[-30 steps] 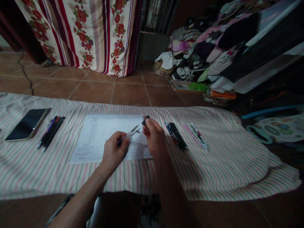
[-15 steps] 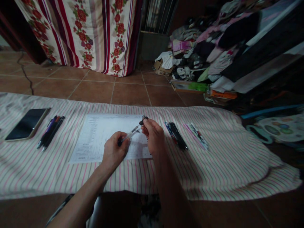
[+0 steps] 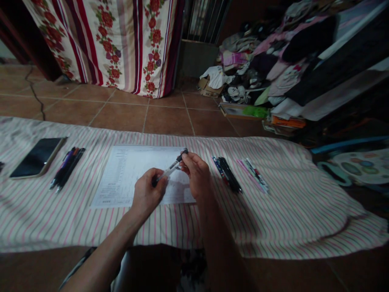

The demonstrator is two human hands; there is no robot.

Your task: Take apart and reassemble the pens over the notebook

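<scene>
A pen [image 3: 172, 168] with a clear barrel and black ends is held slantwise above a printed sheet of paper [image 3: 111, 174]. My left hand [image 3: 148, 188] is closed round its lower part, fingers pinching the barrel. At the upper end, my right hand [image 3: 196, 172] pinches the black end piece between thumb and fingers. That piece lies in line with the barrel; my fingers partly hide where they meet. Just right of my right hand lies a group of dark pens [image 3: 227, 174], with slim pink and white pens [image 3: 253, 175] beyond it.
To the left, several dark pens [image 3: 67, 168] lie beside a phone [image 3: 38, 157] on the striped cloth [image 3: 291, 202]. Past the cloth are a tiled floor [image 3: 167, 115], a floral curtain [image 3: 130, 48] and a heap of clothes [image 3: 258, 65] at the right.
The black end piece in my right hand has turned from an angle into line with the pen's barrel. My left hand keeps its hold. The view has shifted slightly.
</scene>
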